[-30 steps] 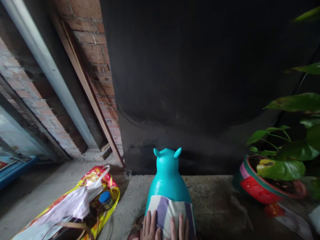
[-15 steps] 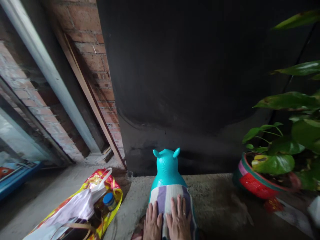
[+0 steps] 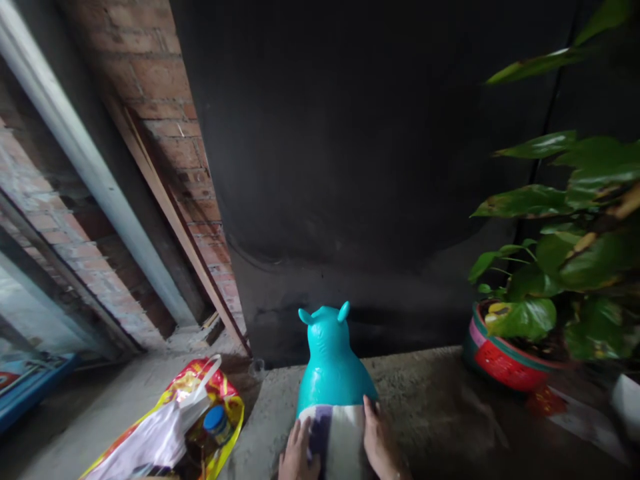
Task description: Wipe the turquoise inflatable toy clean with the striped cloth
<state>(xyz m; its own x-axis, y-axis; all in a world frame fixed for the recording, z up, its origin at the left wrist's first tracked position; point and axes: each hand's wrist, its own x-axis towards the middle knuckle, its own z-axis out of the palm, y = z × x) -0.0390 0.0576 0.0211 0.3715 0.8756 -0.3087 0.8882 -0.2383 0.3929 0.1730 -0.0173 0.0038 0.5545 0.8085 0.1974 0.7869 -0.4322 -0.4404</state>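
Striped purple-and-white cloth (image 3: 346, 433) over a turquoise animal-shaped toy (image 3: 331, 373) is touched by left hand (image 3: 299, 455) at nine o'clock, thumb apart, and right hand (image 3: 381, 443) at three, grip unclear.

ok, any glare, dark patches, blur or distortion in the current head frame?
Head view: sheen on the turquoise animal toy and plant leaves; black panel too dark for much detail; far-right leaves look soft; slanting left post suggests wide-angle distortion; hands near the bottom edge.

I see the white-and-purple striped cloth (image 3: 345, 430) between my left grip (image 3: 300, 452) and right grip (image 3: 381, 443), covering part of the turquoise animal toy (image 3: 333, 370), whose glossy, two-eared head stands upright ahead of them.
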